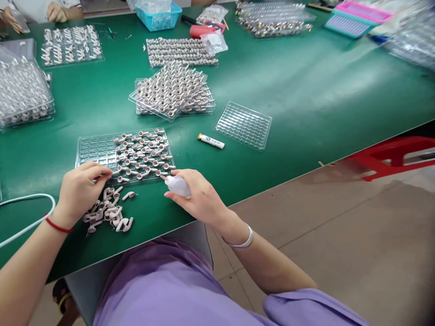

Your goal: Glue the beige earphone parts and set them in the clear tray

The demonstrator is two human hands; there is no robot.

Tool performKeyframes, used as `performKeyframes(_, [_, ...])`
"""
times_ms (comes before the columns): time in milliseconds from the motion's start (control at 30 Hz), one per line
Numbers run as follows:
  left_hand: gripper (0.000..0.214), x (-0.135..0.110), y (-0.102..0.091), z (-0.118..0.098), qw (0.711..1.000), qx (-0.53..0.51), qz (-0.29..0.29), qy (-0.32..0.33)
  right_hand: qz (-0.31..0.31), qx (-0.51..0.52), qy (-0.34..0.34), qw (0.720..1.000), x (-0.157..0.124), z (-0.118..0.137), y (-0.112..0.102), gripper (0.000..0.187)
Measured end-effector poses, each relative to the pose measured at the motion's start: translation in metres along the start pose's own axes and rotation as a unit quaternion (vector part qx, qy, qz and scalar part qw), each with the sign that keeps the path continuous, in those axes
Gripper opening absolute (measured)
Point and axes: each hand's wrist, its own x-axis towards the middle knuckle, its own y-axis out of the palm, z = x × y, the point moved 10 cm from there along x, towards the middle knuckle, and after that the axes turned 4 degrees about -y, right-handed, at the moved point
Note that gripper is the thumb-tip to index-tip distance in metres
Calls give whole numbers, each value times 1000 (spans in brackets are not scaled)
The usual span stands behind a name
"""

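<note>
My right hand (200, 194) is wrapped round a small translucent squeeze bottle (178, 185), its nozzle pointing left at the tray's near right corner. My left hand (83, 188) is pinched at the tray's near edge, with the stem of a white earbud shell (117, 173) at the fingertips. The clear plastic tray (97, 149) has rows of such shells in its right part, while the slots at its left are bare. A loose pile of earbud shells (110, 210), some with thin wires, lies on the table just below, partly behind my left hand.
Filled trays (173, 90) are stacked crookedly beyond mine. A white lighter (210, 141) and a bare clear tray (244, 124) lie to the right. More filled trays (23, 90) stand at left, near a pale cable (30, 226). A co-worker's hands (56, 12) are across the table.
</note>
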Motion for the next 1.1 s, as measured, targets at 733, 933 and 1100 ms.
performKeyframes(733, [24,-9,-9,-39,994,82,4,70,-51,0,17,999,-1,-1,-6,43])
performKeyframes(933, [29,-24,31,-65,978,143,139,54,-108,10,-9,994,-4,17,-25,32])
performKeyframes(1100, [30,-5,5,-37,978,197,48,-45,-123,40,-26,991,-5,23,-27,30])
